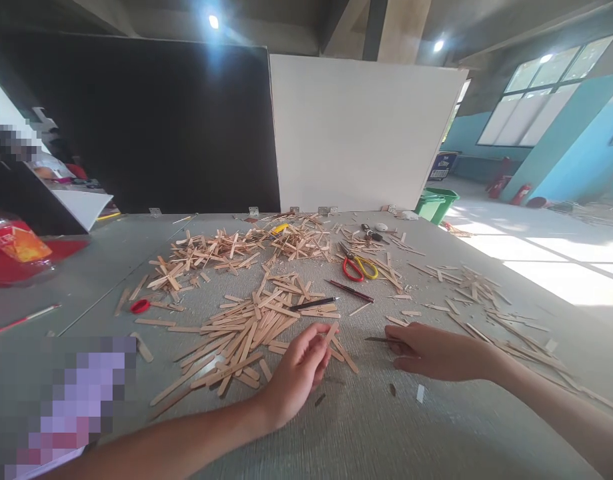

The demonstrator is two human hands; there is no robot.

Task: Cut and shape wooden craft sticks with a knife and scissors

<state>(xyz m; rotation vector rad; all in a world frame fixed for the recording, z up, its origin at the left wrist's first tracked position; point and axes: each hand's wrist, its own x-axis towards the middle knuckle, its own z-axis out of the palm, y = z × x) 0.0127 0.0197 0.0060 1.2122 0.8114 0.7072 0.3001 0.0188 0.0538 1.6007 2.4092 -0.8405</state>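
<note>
Just right of the near pile of wooden craft sticks (256, 320), my left hand (297, 370) is closed, pinching a short craft stick (331, 333) between thumb and fingers. Another craft stick (347, 357) lies beside those fingertips. My right hand (433, 350) is held low over the table to the right, its fingers closed on a thin dark blade-like strip (376, 339) whose tip points left toward my left hand. The far end of that strip is hidden in my fingers. A black pen (316, 303) rests on the pile's right side.
Scissors (359, 267) with red and yellow handles and a dark red pen (350, 291) lie beyond my hands. More stick heaps (221, 250) spread across the back, with splinters (516, 337) at right. A red cap (140, 306) and a drink bottle (16, 240) are left.
</note>
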